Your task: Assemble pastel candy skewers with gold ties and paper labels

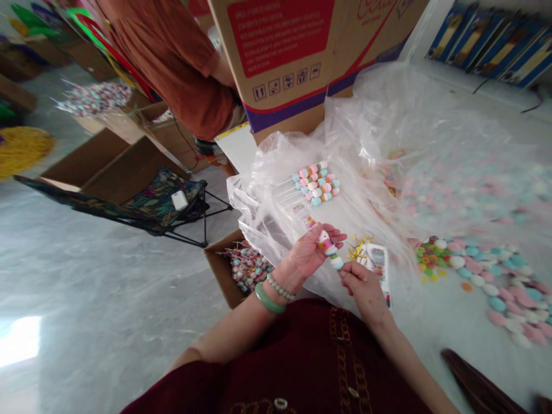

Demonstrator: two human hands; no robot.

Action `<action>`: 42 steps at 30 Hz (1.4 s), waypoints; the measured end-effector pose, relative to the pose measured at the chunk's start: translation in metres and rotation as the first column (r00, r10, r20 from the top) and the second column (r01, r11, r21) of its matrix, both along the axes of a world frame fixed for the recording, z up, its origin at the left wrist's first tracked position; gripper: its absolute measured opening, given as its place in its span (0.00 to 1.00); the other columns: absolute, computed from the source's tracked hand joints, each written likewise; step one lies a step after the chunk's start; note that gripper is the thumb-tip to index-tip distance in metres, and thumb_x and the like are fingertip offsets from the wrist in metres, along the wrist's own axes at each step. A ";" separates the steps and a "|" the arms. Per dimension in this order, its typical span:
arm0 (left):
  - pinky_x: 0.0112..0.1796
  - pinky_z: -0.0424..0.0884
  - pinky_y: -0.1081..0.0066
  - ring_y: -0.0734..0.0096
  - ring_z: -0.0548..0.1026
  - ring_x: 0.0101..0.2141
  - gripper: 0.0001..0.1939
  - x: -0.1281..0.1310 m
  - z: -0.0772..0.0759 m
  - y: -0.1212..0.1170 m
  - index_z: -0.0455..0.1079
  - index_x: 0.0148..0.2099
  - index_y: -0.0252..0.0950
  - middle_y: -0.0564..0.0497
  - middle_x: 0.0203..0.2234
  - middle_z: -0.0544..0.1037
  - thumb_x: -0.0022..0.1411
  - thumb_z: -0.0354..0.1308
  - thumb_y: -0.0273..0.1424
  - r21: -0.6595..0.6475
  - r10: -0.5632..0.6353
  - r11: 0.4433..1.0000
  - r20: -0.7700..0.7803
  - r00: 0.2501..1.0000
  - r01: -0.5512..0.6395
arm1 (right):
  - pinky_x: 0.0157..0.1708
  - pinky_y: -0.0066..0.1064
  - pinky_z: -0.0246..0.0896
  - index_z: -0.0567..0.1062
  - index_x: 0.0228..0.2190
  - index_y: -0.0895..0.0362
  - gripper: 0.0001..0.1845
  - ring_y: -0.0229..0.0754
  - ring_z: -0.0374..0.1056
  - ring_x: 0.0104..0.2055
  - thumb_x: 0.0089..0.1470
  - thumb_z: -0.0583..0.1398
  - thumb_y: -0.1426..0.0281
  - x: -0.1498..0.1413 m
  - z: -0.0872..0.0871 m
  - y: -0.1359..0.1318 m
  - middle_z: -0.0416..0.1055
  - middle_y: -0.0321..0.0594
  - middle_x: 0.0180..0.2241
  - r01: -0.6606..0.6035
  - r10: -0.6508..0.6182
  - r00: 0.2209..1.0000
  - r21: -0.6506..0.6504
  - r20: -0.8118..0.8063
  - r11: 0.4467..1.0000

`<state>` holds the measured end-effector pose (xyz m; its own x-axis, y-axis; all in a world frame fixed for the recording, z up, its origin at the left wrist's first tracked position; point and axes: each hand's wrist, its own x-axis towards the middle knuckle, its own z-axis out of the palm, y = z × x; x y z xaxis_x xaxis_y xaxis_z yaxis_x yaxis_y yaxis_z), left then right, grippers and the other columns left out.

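Pastel pink, white and teal stacked candy [328,245] is held between both hands, above a clear crumpled plastic sheet [259,201]. Left hand [307,253]: fingers fanned, candy lying against them; whether this grip closes on it cannot be told. Right hand [364,290]: grip pressed together, pinching the candy's teal lower end, a steady hold placed at the tip. Close by: twisted gold ties [359,246], a printed paper card [377,263] and, on the sheet, a bundle of similar pastel candy sticks [316,183].
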<state>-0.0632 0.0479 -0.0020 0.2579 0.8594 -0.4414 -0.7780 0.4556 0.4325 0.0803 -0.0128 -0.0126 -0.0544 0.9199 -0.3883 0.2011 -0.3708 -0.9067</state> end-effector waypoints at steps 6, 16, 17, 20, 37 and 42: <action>0.46 0.68 0.61 0.62 0.77 0.37 0.13 0.003 0.000 -0.002 0.71 0.33 0.31 0.48 0.26 0.75 0.58 0.59 0.38 0.067 -0.028 0.997 -0.010 1.000 0.029 | 0.31 0.32 0.52 0.71 0.23 0.53 0.09 0.42 0.61 0.30 0.51 0.54 0.68 0.000 0.003 -0.003 0.66 0.39 0.25 -0.171 0.002 0.908 0.366 0.420 0.915; 0.45 0.68 0.59 0.64 0.76 0.33 0.17 -0.001 -0.004 -0.006 0.71 0.33 0.31 0.49 0.27 0.75 0.52 0.63 0.42 0.122 -0.119 0.985 -0.068 0.991 0.126 | 0.11 0.20 0.30 0.68 0.22 0.58 0.10 0.26 0.38 0.14 0.38 0.65 0.69 0.012 0.000 0.007 0.53 0.25 0.15 -0.150 -0.273 0.671 -0.487 -0.690 0.861; 0.45 0.68 0.59 0.64 0.76 0.33 0.16 -0.001 -0.004 -0.006 0.71 0.33 0.31 0.49 0.27 0.75 0.53 0.62 0.41 0.122 -0.125 0.984 -0.064 0.990 0.132 | 0.11 0.19 0.30 0.69 0.22 0.59 0.10 0.25 0.37 0.15 0.39 0.66 0.70 0.014 -0.001 0.008 0.52 0.24 0.15 -0.196 -0.303 0.619 -0.516 -0.725 0.834; 0.42 0.69 0.63 0.65 0.76 0.32 0.17 0.001 -0.003 -0.007 0.71 0.33 0.31 0.48 0.27 0.75 0.53 0.62 0.42 0.133 -0.130 0.981 -0.085 0.988 0.141 | 0.10 0.17 0.32 0.68 0.23 0.60 0.09 0.25 0.35 0.15 0.43 0.64 0.71 0.015 -0.002 0.009 0.49 0.24 0.17 -0.298 -0.361 0.517 -0.559 -0.776 0.774; 0.36 0.71 0.65 0.71 0.72 0.27 0.14 0.007 -0.011 -0.002 0.68 0.32 0.32 0.50 0.23 0.72 0.60 0.56 0.39 -0.015 -0.006 1.000 -0.085 0.996 0.004 | 0.15 0.24 0.36 0.70 0.20 0.57 0.08 0.30 0.46 0.16 0.40 0.62 0.65 -0.011 0.007 0.010 0.56 0.27 0.13 0.161 -0.213 0.943 -0.211 -0.256 0.964; 0.25 0.67 0.73 0.73 0.71 0.24 0.18 0.017 -0.014 -0.004 0.69 0.32 0.32 0.48 0.26 0.74 0.61 0.52 0.44 -0.059 -0.103 0.993 -0.018 0.995 0.102 | 0.18 0.26 0.41 0.70 0.20 0.55 0.08 0.33 0.50 0.19 0.44 0.59 0.65 -0.022 0.005 0.021 0.58 0.29 0.16 0.196 -0.196 0.962 -0.020 -0.189 0.980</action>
